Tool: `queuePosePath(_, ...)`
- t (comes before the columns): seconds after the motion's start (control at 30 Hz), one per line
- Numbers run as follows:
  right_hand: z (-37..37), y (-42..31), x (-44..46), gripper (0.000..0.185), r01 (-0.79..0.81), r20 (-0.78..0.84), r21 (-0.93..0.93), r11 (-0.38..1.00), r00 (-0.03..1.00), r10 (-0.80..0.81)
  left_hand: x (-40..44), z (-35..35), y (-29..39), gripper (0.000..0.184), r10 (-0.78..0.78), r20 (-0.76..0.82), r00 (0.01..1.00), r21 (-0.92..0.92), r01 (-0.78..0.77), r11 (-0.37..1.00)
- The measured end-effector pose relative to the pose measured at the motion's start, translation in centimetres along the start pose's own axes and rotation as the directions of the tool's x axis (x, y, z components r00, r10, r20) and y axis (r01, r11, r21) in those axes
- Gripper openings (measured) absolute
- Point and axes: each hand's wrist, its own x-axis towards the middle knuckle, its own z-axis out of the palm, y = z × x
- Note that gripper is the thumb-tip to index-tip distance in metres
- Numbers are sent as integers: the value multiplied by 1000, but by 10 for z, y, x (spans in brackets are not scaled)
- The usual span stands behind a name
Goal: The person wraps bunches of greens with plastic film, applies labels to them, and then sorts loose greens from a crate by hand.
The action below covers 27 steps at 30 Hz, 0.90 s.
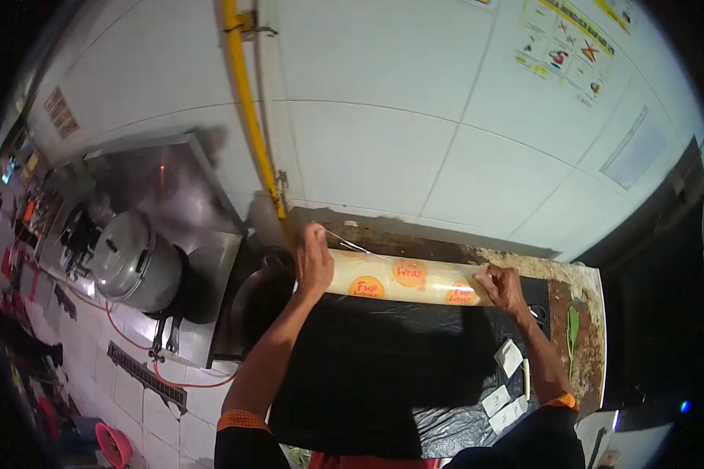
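A roll of plastic wrap (386, 288) with orange-and-red printed circles lies across the far part of a black plastic sheet (344, 356). At its left end is my left hand (314, 264), its fingers pinched together at the top on a thin strand of film that stretches down toward the roll. My right hand (505, 288) is closed around the right end of the same roll. Parts of both roll ends are hidden behind my hands. Several white paper pieces (508, 356) lie on the sheet below my right hand, beside a thin pale stick (526, 378).
A worn wooden tabletop (588, 313) shows around the sheet, with a green leaf (572, 334) on its right side. To the left stand a large lidded pot (137, 262) and a dark wok (254, 305). A yellow pipe (250, 109) runs down the tiled wall (375, 156).
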Motion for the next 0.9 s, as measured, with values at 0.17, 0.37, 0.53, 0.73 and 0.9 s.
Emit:
queuePosePath(0.17,-20,1,20,44,-34,90,244,969,996,12,22,-2,11,15,105,-47,993,39,-103,994)
queuePosePath(0.37,-57,-16,41,43,9,29,222,975,999,-16,54,-17,34,13,111,-72,991,-14,-113,994)
queuePosePath(0.53,-107,-49,47,50,44,-40,202,978,999,-37,85,-42,75,13,192,-213,958,-73,-212,975)
queuePosePath(0.73,-177,-113,34,51,201,-266,37,979,946,-185,122,-104,133,13,415,-369,832,17,-440,898)
queuePosePath(0.9,-211,-171,-42,57,232,-406,-433,871,813,-418,85,-174,180,9,181,-377,908,-481,-360,800)
